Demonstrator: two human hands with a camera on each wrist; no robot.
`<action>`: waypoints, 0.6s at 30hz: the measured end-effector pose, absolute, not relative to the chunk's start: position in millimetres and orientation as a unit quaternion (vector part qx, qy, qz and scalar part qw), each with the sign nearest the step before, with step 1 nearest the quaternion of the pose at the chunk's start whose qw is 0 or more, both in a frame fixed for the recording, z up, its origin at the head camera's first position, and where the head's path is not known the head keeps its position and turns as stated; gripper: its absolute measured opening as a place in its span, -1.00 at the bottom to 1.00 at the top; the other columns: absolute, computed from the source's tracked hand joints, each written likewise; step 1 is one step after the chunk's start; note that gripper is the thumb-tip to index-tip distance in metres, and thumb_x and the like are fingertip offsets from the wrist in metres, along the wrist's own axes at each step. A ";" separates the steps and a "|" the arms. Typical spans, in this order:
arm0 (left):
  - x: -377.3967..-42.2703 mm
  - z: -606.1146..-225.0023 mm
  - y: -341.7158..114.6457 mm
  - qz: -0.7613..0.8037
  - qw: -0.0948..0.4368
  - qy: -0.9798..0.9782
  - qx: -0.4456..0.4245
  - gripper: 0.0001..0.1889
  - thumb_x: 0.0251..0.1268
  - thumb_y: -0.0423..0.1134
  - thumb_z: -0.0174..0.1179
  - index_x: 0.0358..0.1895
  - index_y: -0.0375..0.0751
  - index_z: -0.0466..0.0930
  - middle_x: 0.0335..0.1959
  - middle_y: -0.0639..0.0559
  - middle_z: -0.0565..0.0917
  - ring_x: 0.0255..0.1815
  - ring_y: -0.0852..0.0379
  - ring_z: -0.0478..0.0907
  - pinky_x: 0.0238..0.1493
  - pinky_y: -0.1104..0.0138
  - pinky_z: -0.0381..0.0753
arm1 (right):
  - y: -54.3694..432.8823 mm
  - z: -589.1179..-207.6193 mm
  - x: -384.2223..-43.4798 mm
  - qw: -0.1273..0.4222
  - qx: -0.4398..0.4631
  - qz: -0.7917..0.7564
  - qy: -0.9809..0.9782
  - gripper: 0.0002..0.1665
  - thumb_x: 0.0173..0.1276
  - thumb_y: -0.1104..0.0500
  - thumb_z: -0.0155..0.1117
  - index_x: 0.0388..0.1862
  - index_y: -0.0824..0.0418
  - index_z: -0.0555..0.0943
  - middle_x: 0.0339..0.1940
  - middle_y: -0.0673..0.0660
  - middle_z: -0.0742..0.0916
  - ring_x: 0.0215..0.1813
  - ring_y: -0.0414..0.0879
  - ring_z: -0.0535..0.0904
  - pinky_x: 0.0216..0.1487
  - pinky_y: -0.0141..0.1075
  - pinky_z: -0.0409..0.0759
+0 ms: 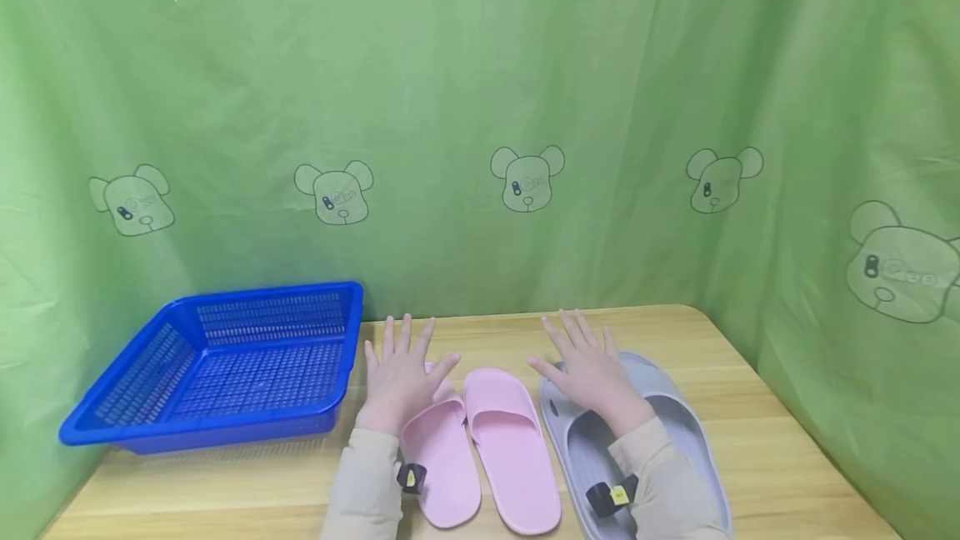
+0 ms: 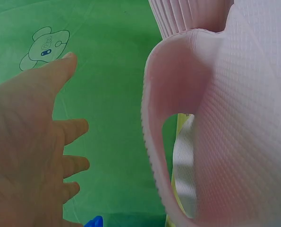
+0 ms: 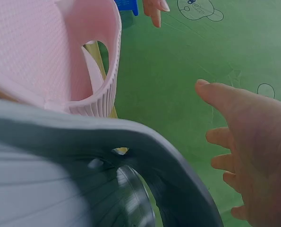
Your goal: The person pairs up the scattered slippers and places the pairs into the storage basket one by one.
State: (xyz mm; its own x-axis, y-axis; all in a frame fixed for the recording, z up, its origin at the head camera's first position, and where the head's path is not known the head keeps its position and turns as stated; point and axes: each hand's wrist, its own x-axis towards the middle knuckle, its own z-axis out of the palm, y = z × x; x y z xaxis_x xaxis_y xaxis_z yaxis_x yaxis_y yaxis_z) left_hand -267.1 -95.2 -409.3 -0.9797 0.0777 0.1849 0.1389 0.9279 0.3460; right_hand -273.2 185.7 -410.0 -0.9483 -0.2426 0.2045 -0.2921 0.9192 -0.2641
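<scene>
My left hand is held palm down with its fingers spread, above the toe end of the left pink slipper. Beside that slipper lies a second pink slipper. Over the large grey footwear on the right, my right hand is spread in the same way, and my forearm hides its middle, so I cannot tell whether it is one slipper or a pair. Both wrist views show straight fingers gripping nothing, with the pink slipper's strap and the grey strap apart from them.
A blue plastic basket with perforated walls stands at the left of the wooden table. Behind the table and along its sides hangs a green curtain printed with bear heads. Each wrist carries a small black strapped device.
</scene>
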 end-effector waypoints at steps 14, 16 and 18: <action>-264.8 -409.1 -97.1 -0.193 0.094 -0.975 -0.064 -0.19 0.29 0.45 -0.13 0.50 0.09 0.17 0.54 -0.21 0.16 0.59 -0.28 -0.07 0.42 -0.36 -0.13 | 181.4 -407.4 -273.1 0.098 0.178 0.154 -0.967 -0.08 0.37 -0.40 0.00 0.50 0.15 0.24 0.51 0.30 0.32 0.56 0.27 0.08 0.49 0.28 -0.05; -263.6 -407.9 -97.8 -0.194 0.096 -0.974 -0.068 -0.19 0.30 0.44 -0.13 0.50 0.08 0.19 0.53 -0.21 0.19 0.57 -0.28 -0.03 0.42 -0.35 -0.10 | 180.2 -407.1 -272.8 0.104 0.186 0.155 -0.965 -0.08 0.36 -0.39 0.02 0.49 0.16 0.26 0.50 0.30 0.34 0.55 0.27 0.13 0.49 0.26 -0.01; -262.2 -406.5 -98.8 -0.193 0.099 -0.973 -0.074 -0.19 0.29 0.45 -0.13 0.49 0.06 0.20 0.51 -0.20 0.22 0.56 -0.27 0.02 0.42 -0.33 -0.06 | 178.6 -406.5 -272.1 0.108 0.195 0.156 -0.962 -0.09 0.35 -0.38 0.04 0.48 0.15 0.28 0.48 0.30 0.37 0.53 0.27 0.18 0.49 0.23 0.04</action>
